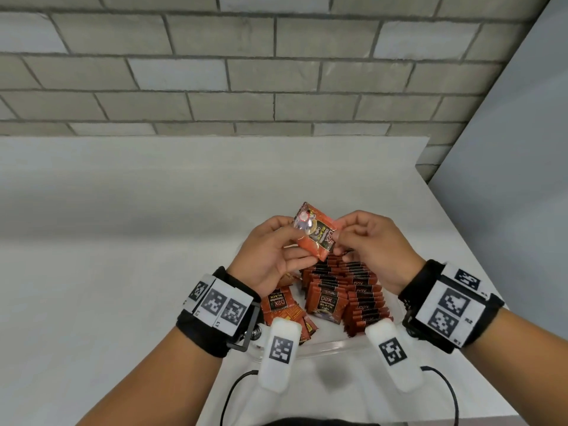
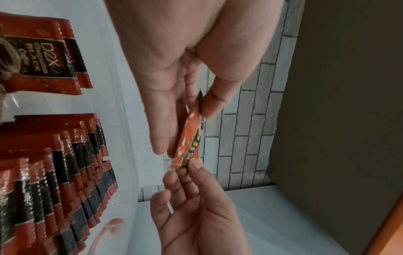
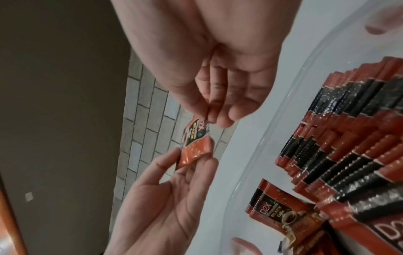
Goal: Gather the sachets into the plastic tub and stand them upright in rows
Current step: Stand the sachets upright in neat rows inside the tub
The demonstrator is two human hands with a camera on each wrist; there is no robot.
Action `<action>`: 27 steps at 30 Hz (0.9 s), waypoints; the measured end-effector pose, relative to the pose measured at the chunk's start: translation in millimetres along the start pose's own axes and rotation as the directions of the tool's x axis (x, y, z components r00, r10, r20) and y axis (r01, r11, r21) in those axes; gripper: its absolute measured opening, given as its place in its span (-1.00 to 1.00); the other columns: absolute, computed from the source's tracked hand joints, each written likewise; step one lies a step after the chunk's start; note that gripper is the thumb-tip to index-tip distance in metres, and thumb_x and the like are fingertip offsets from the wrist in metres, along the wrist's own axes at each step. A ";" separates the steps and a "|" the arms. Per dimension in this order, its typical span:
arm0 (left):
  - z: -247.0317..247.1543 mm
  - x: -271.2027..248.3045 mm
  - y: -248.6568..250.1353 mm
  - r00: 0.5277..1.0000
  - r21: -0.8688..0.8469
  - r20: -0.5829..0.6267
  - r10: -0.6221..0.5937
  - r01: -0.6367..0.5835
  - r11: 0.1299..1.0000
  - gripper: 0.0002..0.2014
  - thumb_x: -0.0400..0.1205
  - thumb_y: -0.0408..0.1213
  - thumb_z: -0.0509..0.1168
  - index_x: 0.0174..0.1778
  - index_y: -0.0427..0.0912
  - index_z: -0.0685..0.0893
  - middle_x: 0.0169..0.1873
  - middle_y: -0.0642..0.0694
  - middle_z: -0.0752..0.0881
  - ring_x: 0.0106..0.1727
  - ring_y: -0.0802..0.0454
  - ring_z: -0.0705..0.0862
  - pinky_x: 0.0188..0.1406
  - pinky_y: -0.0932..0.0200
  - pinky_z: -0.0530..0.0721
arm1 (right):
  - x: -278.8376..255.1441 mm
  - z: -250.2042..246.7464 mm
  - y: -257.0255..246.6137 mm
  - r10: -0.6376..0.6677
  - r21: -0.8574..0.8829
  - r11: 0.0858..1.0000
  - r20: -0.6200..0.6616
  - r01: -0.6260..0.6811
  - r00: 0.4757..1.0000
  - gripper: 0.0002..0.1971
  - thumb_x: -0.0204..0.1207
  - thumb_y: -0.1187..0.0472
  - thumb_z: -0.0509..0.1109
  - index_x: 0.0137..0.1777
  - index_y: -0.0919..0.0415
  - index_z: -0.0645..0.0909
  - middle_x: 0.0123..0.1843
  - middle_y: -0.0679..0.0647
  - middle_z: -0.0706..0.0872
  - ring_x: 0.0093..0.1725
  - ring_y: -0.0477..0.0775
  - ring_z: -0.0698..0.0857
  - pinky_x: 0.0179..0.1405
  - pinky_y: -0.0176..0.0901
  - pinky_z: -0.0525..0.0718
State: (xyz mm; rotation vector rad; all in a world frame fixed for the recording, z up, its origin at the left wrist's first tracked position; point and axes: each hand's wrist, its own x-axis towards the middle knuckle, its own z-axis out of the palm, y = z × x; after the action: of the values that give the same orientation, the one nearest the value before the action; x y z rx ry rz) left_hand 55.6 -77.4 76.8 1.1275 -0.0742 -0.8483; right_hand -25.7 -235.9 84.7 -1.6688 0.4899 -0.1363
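In the clear plastic tub [image 1: 325, 345] on the white tabletop [image 1: 123, 241], most red-and-black coffee sachets [image 1: 359, 290] already stand in rows; some loose sachets [image 1: 285, 309] lie flat at its left. Above it, left hand [image 1: 270, 256] and right hand [image 1: 375, 244] both pinch one more sachet [image 1: 316, 232].

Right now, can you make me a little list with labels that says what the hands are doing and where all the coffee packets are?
left hand: pinches one side of the held sachet
right hand: pinches the other side of it
held sachet: red, in the air above the tub
plastic tub: clear, on the white table
standing rows: many sachets packed upright in the tub
loose sachets: a few lying flat on the tub's left side
behind: grey brick wall
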 end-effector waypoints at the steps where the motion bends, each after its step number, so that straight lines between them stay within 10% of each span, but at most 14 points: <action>1: 0.5 -0.3 0.7 1.000 0.030 -0.007 -0.001 0.001 1.000 -0.95 0.66 -0.39 0.26 -0.01 -0.27 0.59 -0.07 -0.36 0.77 -0.19 -0.19 0.80 -0.14 -0.03 0.80 | 1.6 0.1 -0.7 -0.015 -0.030 0.999 -0.020 0.015 1.000 -0.89 0.52 0.40 0.41 -0.07 0.18 0.66 -0.29 0.10 0.76 -0.35 -0.04 0.68 -0.40 -0.25 0.64; 10: -2.6 4.6 -8.0 0.969 0.173 -0.211 0.125 -0.089 0.981 -0.97 0.62 -0.36 0.36 -0.10 -0.24 0.69 -0.18 -0.26 0.80 -0.26 0.00 0.77 -0.24 0.19 0.75 | 2.8 3.4 2.5 0.057 0.093 0.994 0.076 -0.064 0.995 -0.90 0.52 0.40 0.41 0.01 0.33 0.62 -0.28 0.17 0.77 -0.32 0.01 0.75 -0.30 -0.23 0.78; 17: -3.0 5.6 -11.7 0.966 0.182 -0.256 0.034 0.014 0.983 -0.89 0.54 -0.34 0.44 -0.05 -0.23 0.76 -0.16 -0.14 0.80 -0.21 0.03 0.69 -0.35 0.18 0.67 | 6.3 -13.7 -2.9 -0.032 -0.245 0.969 0.032 0.039 0.999 -0.93 0.49 0.37 0.46 -0.17 0.22 0.67 -0.41 0.11 0.77 -0.39 0.01 0.74 -0.37 -0.26 0.69; 20: -5.0 6.7 -12.2 0.964 0.026 -0.238 -0.118 0.128 0.991 -0.79 0.62 -0.20 0.34 0.13 -0.16 0.66 -0.01 -0.14 0.76 0.02 -0.06 0.69 0.05 -0.06 0.67 | -2.7 -20.1 -4.4 0.021 -0.498 0.863 0.189 0.077 0.982 -0.92 0.48 0.29 0.49 -0.19 0.12 0.68 -0.39 -0.02 0.76 -0.41 -0.15 0.70 -0.36 -0.41 0.60; 25: 0.6 3.6 -22.1 0.934 0.021 -0.215 -0.286 0.297 0.955 -0.76 0.63 -0.10 0.27 0.12 -0.16 0.57 -0.06 -0.18 0.63 -0.07 -0.04 0.61 -0.11 0.08 0.56 | -15.0 -9.3 11.7 0.154 -0.846 0.492 0.314 0.203 0.937 -0.95 0.51 0.13 0.44 -0.17 -0.03 0.67 -0.30 -0.25 0.66 -0.25 -0.27 0.63 0.17 -0.23 0.45; 27: 3.3 1.6 -25.8 0.929 0.029 -0.207 -0.307 0.319 0.947 -0.85 0.65 -0.12 0.25 -0.10 -0.12 0.57 -0.21 -0.15 0.62 -0.18 -0.02 0.58 -0.14 0.11 0.54 | -16.5 -0.8 17.0 0.163 -0.866 0.436 0.342 0.243 0.926 -0.95 0.55 0.17 0.39 -0.11 0.06 0.68 -0.29 -0.25 0.58 -0.22 -0.18 0.62 0.01 -0.31 0.53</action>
State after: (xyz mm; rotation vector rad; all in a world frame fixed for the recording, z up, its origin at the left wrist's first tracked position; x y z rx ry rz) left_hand 40.8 -85.0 56.8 1.2982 0.2552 -1.0155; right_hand -44.9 -231.6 71.5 -2.7168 0.1929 0.5345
